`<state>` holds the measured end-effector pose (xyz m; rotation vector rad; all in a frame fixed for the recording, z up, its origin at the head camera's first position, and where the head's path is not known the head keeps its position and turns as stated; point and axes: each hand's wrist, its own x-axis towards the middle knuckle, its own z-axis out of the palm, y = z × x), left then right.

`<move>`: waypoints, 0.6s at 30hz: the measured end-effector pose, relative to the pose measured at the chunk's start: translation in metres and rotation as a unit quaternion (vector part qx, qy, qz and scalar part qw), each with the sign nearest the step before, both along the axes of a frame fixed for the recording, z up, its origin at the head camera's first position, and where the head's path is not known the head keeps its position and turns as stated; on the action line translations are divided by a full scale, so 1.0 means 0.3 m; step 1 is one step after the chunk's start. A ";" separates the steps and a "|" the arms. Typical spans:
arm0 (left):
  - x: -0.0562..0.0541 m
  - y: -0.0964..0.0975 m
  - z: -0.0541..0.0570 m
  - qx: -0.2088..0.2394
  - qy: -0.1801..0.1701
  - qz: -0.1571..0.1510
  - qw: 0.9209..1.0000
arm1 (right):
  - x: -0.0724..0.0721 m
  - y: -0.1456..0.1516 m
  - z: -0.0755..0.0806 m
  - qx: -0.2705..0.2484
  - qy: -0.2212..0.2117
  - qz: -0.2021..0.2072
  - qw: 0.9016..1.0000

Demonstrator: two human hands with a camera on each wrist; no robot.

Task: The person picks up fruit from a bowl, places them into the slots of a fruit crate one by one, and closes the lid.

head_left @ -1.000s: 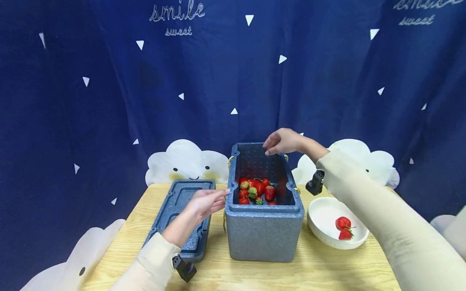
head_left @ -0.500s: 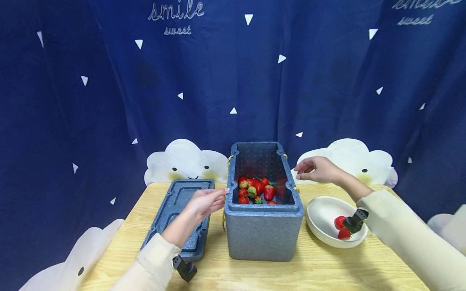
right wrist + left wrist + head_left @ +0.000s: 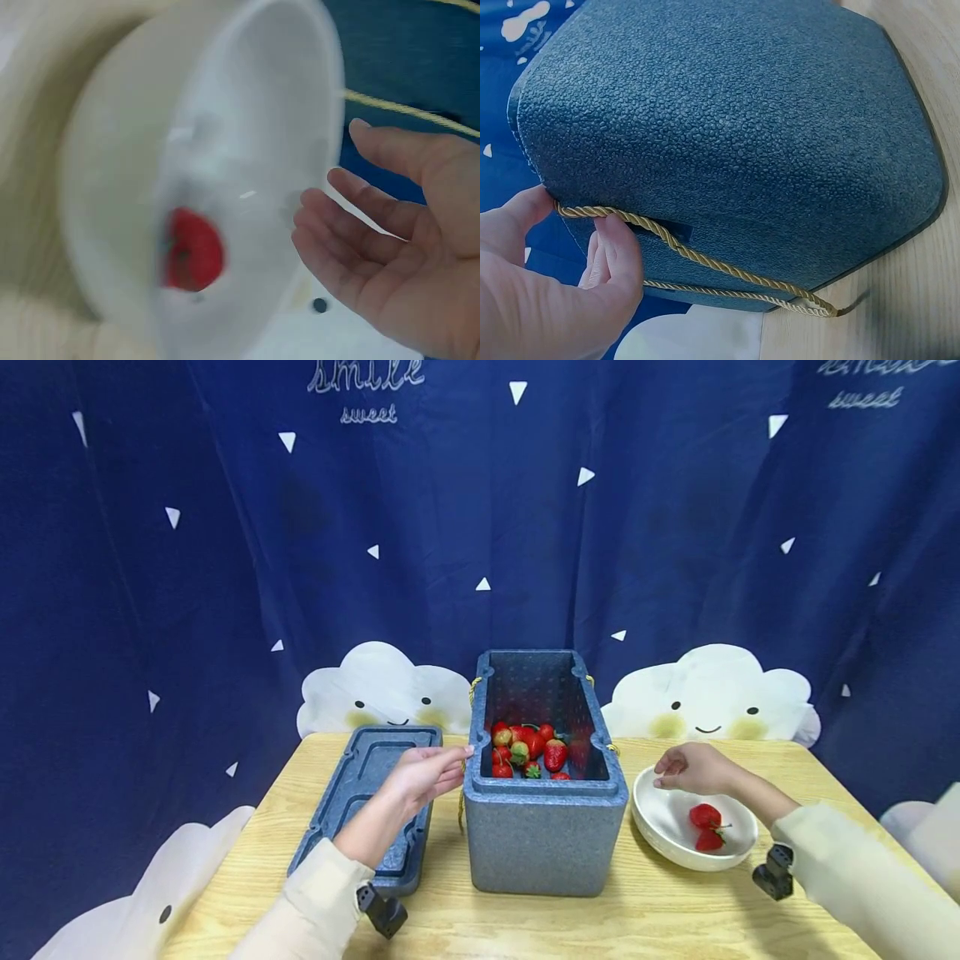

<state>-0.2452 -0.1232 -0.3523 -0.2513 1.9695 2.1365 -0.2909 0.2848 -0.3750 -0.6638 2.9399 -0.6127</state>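
A blue-grey foam box [image 3: 538,843] stands lidless on the table with several strawberries [image 3: 555,756] inside. My left hand [image 3: 426,777] rests at its left edge, thumb tip at the rim and fingers against the outer side. In the left wrist view a twisted gold rope [image 3: 712,262] runs past the index fingertip and hangs down that side. My right hand [image 3: 697,770] hovers over the far edge of a white bowl [image 3: 660,843], fingers loosely bent and nothing between them. Two red strawberries [image 3: 707,827] lie in the bowl; the right wrist view is blurred.
Left of the box, the foam lid [image 3: 382,764] lies on the wooden table [image 3: 645,914], partly covered by my left forearm. Behind the table hangs a dark blue curtain [image 3: 420,510] with white clouds and triangles.
My right hand has moved from above the box's far right edge, rightward and down to the bowl. The left hand keeps its place at the box, and the strawberries lie as before.
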 end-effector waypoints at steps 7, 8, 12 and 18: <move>-0.003 0.003 -0.003 0.003 -0.002 -0.003 1.000 | 0.012 0.049 -0.050 0.080 -0.010 -0.023 0.997; -0.004 0.003 -0.003 0.002 -0.002 -0.003 1.000 | 0.014 0.052 -0.055 0.093 -0.013 -0.029 0.995; -0.005 0.003 -0.001 0.000 -0.005 0.000 1.000 | 0.023 0.056 -0.069 0.121 -0.024 -0.043 0.991; -0.002 0.001 -0.001 0.003 -0.006 0.002 1.000 | 0.040 0.054 -0.095 0.123 -0.037 -0.066 0.990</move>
